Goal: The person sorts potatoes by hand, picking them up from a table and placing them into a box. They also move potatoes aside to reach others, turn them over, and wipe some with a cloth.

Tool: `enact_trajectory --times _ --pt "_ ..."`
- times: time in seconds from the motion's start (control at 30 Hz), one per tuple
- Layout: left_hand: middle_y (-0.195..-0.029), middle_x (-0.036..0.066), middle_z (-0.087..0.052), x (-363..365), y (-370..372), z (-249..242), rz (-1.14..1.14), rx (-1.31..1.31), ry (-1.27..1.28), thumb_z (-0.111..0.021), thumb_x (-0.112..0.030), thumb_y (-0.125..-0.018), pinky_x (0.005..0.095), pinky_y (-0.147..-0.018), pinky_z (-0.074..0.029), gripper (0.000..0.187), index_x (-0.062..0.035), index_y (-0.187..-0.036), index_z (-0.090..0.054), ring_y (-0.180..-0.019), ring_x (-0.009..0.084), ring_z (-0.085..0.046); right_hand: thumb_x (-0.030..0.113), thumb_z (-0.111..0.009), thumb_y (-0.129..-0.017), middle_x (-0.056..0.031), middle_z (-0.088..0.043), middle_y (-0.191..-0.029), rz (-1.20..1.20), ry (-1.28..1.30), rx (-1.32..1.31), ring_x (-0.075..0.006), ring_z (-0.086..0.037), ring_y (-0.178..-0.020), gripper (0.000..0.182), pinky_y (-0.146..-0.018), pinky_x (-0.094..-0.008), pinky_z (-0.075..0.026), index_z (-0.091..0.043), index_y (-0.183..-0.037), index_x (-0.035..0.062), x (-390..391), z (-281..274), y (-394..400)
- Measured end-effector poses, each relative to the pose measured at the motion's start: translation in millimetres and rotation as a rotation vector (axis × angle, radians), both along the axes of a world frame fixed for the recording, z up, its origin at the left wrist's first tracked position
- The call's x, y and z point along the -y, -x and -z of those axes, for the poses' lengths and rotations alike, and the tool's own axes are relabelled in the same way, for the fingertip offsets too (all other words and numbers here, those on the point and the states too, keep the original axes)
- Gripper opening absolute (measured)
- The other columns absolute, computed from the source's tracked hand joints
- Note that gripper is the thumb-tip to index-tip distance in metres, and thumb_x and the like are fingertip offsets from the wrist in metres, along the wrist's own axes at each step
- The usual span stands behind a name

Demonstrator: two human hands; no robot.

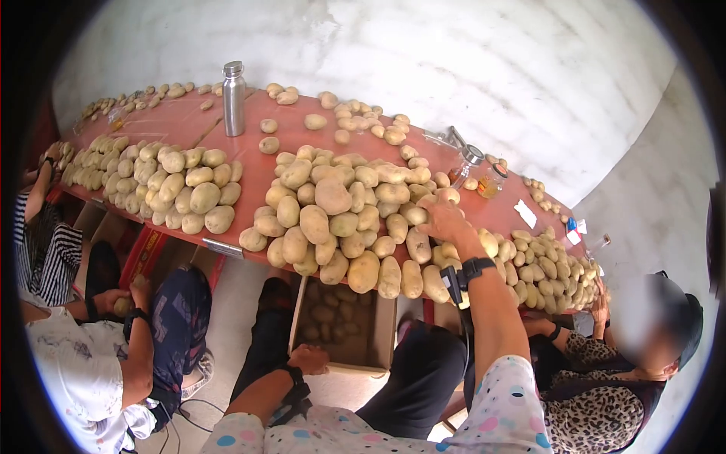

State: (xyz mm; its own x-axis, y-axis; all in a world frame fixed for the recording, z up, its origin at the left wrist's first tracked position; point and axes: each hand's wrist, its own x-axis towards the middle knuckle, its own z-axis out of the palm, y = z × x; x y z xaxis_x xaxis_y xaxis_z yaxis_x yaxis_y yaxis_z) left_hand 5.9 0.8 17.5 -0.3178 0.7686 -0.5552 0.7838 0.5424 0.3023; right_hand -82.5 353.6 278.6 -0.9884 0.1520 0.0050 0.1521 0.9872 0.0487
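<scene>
My right hand: my right hand (445, 219) is up on the table, palm down, fingers loosely spread and lying on the potatoes at the right edge of the middle heap; it closes round none that I can see.
My right wrist: a black wrist strap (470, 268) sits just behind that hand, and my dotted sleeve (505, 393) starts lower on the arm.
My left hand: my left hand (308, 358) is down below the table edge, fingers curled in at the near rim of the cardboard box (382, 333); whether it grips a potato I cannot tell.
Box: it stands on the floor between my knees, open, with potatoes lying dim inside it.
Middle heap: the potato heap (340, 216) under my right hand runs up to the near edge of the red table (181, 121).
Left heap: a second potato pile (178, 185) lies well apart to the left, with bare table between.
Right heap: a smaller-potato pile (548, 268) lies just beyond my right wrist.
Bottle: a steel bottle (234, 98) stands upright behind the two large heaps.
Jars: two small glass jars (480, 174) stand near the far edge, just past my right hand.
Neighbour on my left: a person's hand (113, 300) is low beside the table.
Neighbour on my right: another person in a patterned top (590, 401) sits close by.
</scene>
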Motion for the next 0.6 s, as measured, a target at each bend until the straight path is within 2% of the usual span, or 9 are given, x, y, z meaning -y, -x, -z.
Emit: enact_trajectory --times 0.03,0.07,0.13,0.2,0.27,0.33,0.43,0.53,0.6 --pt "-0.110 0.015 -0.068 0 1 3 0.009 -0.001 -0.005 -0.064 -0.036 -0.084 0.0430 -0.092 -0.048 0.034 -0.0096 -0.104 -0.072 -0.109 0.0310 -0.063 0.036 -0.074 -0.077 -0.0207 -0.049 -0.130 -0.025 0.032 -0.135 -0.0355 -0.054 -0.116 0.055 -0.093 -0.0443 -0.047 -0.058 -0.126 0.0163 5 1 -10" --pt "-0.110 0.015 -0.068 0 2 9 0.006 -0.007 0.002 -0.064 -0.037 -0.083 0.0430 -0.092 -0.048 0.035 -0.0096 -0.105 -0.071 -0.109 0.0308 -0.063 0.036 -0.074 -0.077 -0.0207 -0.049 -0.130 -0.015 0.025 -0.135 -0.0355 -0.054 -0.116 0.055 -0.093 -0.0443 -0.047 -0.058 -0.126 0.0163 11 2 -19" --pt "-0.110 0.015 -0.067 -3 1 10 0.016 -0.010 0.002 -0.064 -0.038 -0.083 0.0431 -0.092 -0.048 0.037 -0.0096 -0.105 -0.071 -0.110 0.0306 -0.062 0.037 -0.071 -0.082 -0.0188 -0.054 -0.127 -0.036 0.921 -0.369 -0.0333 -0.055 -0.114 0.055 -0.091 -0.0419 -0.048 -0.055 -0.128 0.0118 41 -2 -43" --pt "-0.111 0.016 -0.067 -5 1 2 0.020 -0.008 0.085 -0.064 -0.039 -0.082 0.0430 -0.093 -0.048 0.039 -0.0092 -0.107 -0.070 -0.111 0.0304 -0.062 0.040 -0.069 -0.085 -0.0170 -0.057 -0.124 0.088 1.774 -0.288 -0.0353 -0.055 -0.116 0.060 -0.092 -0.0407 -0.048 -0.049 -0.132 0.0102 80 4 -75" --pt "-0.109 0.017 -0.068 -2 -1 18 0.022 -0.068 0.015 -0.065 -0.042 -0.082 0.0433 -0.092 -0.049 0.040 -0.0080 -0.103 -0.072 -0.108 0.0309 -0.064 0.048 -0.065 -0.086 -0.0173 -0.052 -0.131 -0.061 2.217 -0.169 -0.0411 -0.051 -0.121 0.064 -0.096 -0.0491 -0.044 -0.044 -0.136 0.0135 129 19 -100" --pt "-0.108 0.018 -0.069 0 -5 19 0.014 -0.125 -0.054 -0.066 -0.044 -0.081 0.0436 -0.091 -0.050 0.042 -0.0068 -0.100 -0.073 -0.105 0.0314 -0.065 0.058 -0.058 -0.086 -0.0168 -0.047 -0.136 0.011 2.619 0.058 -0.0454 -0.047 -0.124 0.067 -0.098 -0.0576 -0.039 -0.043 -0.135 0.0142 181 33 -118" --pt "-0.118 0.015 -0.064 4 -5 21 -0.007 -0.106 0.021 -0.065 -0.041 -0.082 0.0424 -0.090 -0.050 0.042 -0.0104 -0.110 -0.069 -0.114 0.0293 -0.060 0.063 -0.052 -0.086 -0.0162 -0.044 -0.138 0.258 2.910 0.165 -0.0456 -0.045 -0.124 0.070 -0.098 -0.0593 -0.036 -0.042 -0.135 0.0146 229 93 -125" --pt "-0.115 0.013 -0.065 3 7 92 0.076 -0.192 -0.226 -0.065 -0.042 -0.082 0.0431 -0.088 -0.052 0.043 -0.0115 -0.112 -0.068 -0.110 0.0291 -0.062 0.066 -0.052 -0.084 -0.0189 -0.043 -0.134 0.522 2.881 0.165 -0.0448 -0.043 -0.121 0.069 -0.093 -0.0554 -0.039 -0.046 -0.128 0.0121 238 159 -124" --pt "-0.105 0.012 -0.068 9 4 118 0.045 -0.478 -0.671 -0.066 -0.042 -0.080 0.0420 -0.087 -0.053 0.041 -0.0122 -0.107 -0.068 -0.102 0.0289 -0.065 0.068 -0.052 -0.082 -0.0193 -0.046 -0.128 0.962 2.812 0.152 -0.0442 -0.045 -0.115 0.067 -0.090 -0.0537 -0.040 -0.048 -0.123 0.0140 235 198 -124"
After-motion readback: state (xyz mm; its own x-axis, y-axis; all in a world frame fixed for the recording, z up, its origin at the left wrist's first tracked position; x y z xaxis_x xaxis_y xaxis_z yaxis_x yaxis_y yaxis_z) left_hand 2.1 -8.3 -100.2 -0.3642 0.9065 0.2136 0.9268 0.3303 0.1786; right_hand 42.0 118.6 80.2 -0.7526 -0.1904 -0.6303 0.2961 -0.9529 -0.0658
